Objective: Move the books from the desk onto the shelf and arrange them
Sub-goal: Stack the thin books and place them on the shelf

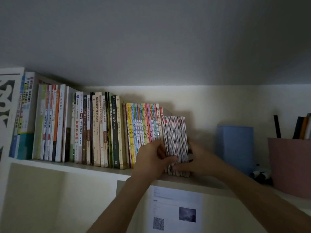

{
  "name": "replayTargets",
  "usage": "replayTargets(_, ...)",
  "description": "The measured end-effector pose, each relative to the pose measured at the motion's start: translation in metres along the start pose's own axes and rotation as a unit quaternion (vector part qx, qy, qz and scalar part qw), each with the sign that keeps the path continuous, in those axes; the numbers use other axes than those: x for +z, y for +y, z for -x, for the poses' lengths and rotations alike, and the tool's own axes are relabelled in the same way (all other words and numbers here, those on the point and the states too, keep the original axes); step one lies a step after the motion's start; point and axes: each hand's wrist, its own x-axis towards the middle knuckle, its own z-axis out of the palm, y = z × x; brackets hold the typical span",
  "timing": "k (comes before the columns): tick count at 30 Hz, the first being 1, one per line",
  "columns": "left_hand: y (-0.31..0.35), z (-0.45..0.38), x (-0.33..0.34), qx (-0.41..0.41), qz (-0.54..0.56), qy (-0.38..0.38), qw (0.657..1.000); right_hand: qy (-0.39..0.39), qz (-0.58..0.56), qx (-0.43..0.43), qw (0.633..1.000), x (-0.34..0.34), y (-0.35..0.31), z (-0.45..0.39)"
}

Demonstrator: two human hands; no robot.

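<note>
While raised to the shelf (70, 167), both hands (175, 158) clasp thin booklets (176, 140).

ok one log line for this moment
step: seating booklets on shelf | left hand: grips bundle | right hand: grips bundle | place: right end of book row

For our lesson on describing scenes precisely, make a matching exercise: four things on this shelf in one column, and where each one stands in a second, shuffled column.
Things
1. Stack of thin booklets
2. Blue box
3. Pink pen holder
4. Row of colourful slim books

Places
A. Far right of the shelf
B. Between the two hands
C. Just left of the booklets
D. Between the booklets and the pen holder

Pairs: 1-B, 2-D, 3-A, 4-C
</note>
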Motion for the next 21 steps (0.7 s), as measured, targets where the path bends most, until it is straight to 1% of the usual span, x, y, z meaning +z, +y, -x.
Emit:
replayTargets(5,0.001,-0.004,-0.006,0.027,-0.025,-0.007,0.999,-0.010,0.029,0.000,1.000,0.001,-0.009,-0.002)
replayTargets(7,-0.005,-0.001,-0.008,0.037,-0.023,-0.003,0.999,0.022,0.019,-0.004,1.000,0.000,-0.015,0.001)
replayTargets(9,-0.011,-0.001,-0.012,0.065,-0.018,0.049,0.997,0.066,0.008,-0.003,0.998,0.000,-0.023,0.004)
replayTargets(11,-0.015,-0.007,-0.018,0.123,-0.062,0.102,0.985,0.108,0.019,0.000,0.994,0.004,-0.028,0.001)
replayTargets(12,-0.017,-0.010,-0.020,0.153,-0.100,0.096,0.978,0.120,0.024,0.002,0.993,0.008,-0.030,-0.002)
replayTargets(14,-0.023,-0.016,-0.022,0.190,-0.179,0.032,0.965,0.129,0.034,0.011,0.991,0.016,-0.031,-0.006)
replayTargets(16,-0.029,-0.018,-0.021,0.175,-0.246,-0.009,0.953,0.123,0.044,0.019,0.991,0.019,-0.029,-0.010)
replayTargets(18,-0.030,-0.018,-0.019,0.157,-0.273,-0.001,0.949,0.112,0.052,0.026,0.992,0.018,-0.029,-0.012)
replayTargets(21,-0.025,-0.015,-0.014,0.164,-0.282,0.050,0.944,0.111,0.051,0.025,0.992,0.018,-0.031,-0.013)
